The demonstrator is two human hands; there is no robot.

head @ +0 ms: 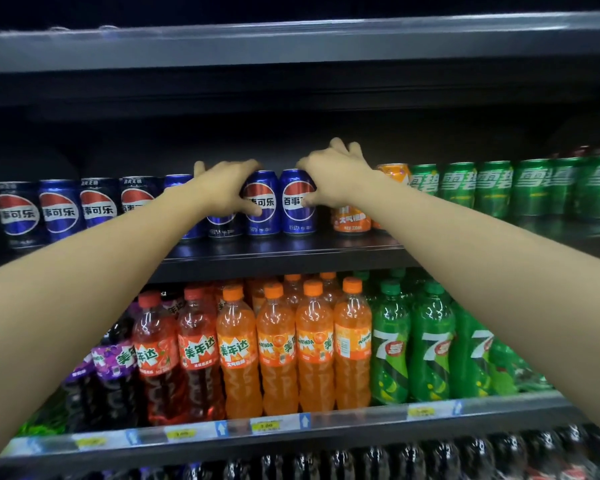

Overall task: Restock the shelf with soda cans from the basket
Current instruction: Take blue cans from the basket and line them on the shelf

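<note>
A row of blue Pepsi cans [58, 209] stands on the dark upper shelf [291, 261]. My left hand [224, 188] grips one blue can [222, 226] from above and in front, hiding most of it; its thumb reaches onto the neighbouring blue can [262, 220]. My right hand [336, 174] holds the rightmost blue can [297, 218], thumb on its front and fingers curled over and behind its top. Both cans stand upright on the shelf, side by side with the middle one. The basket is out of view.
Right of the blue cans stand orange cans [352, 220], then green Sprite cans [492, 188]. The shelf below holds purple, red, orange [278, 351] and green 7-Up bottles [430, 348], with price tags on its edge [265, 426]. Another shelf board [291, 46] hangs overhead.
</note>
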